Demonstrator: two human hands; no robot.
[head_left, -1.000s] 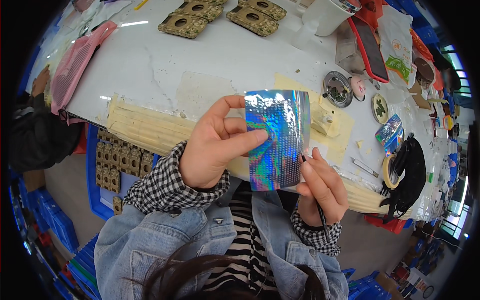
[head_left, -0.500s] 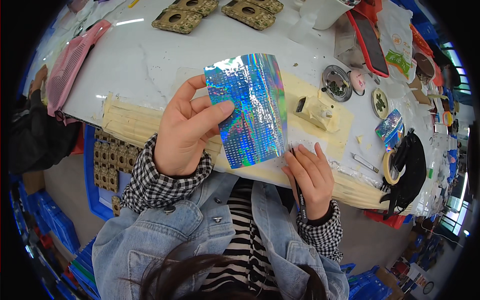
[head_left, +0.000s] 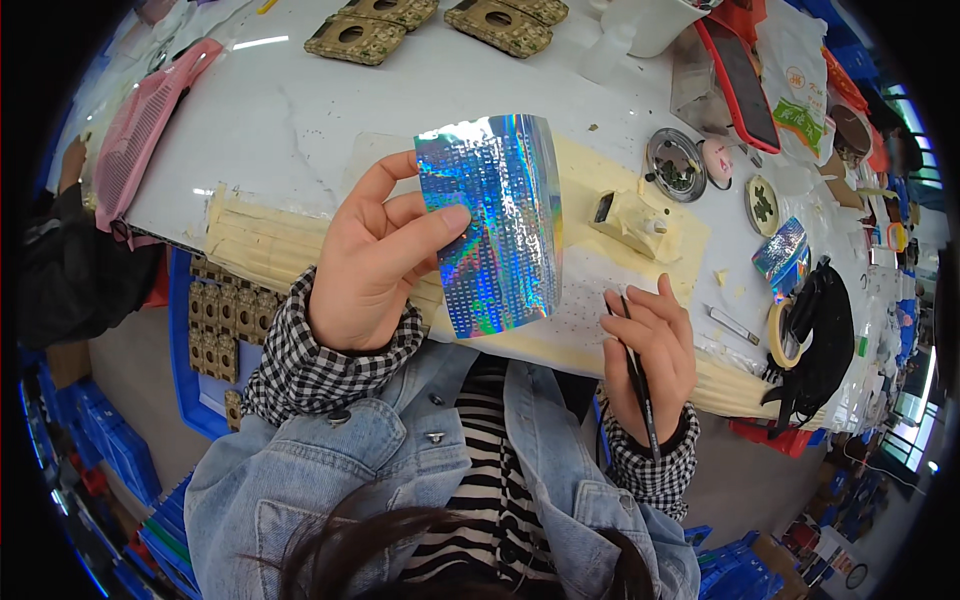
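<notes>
- Shiny holographic sheet (head_left: 508, 225) now sits higher and farther left than one second ago, and the right hand (head_left: 650, 350) has moved from beside its edge to well apart from it.
- Left hand (head_left: 370, 262): thumb and fingers pinched together on the sheet's left side, holding it raised above the worktop (head_left: 265, 135). Rows of small marks cover the silvery-blue surface, which bows slightly.
- Right hand: fingers partly curled round a slim black tool (head_left: 640, 385), its tip pointing up and away from the wearer.
- Between the hands, a pale paper (head_left: 580, 305) with small dark dots lies on the worktop.
- Beyond it stands a tape-covered block (head_left: 632, 222), with a round metal dish (head_left: 658, 147) farther right.
- At the far side, camouflage-patterned parts (head_left: 522, 38) lie in two groups.
- Lower left, below the worktop, a blue tray (head_left: 182, 350) holds more such parts.
</notes>
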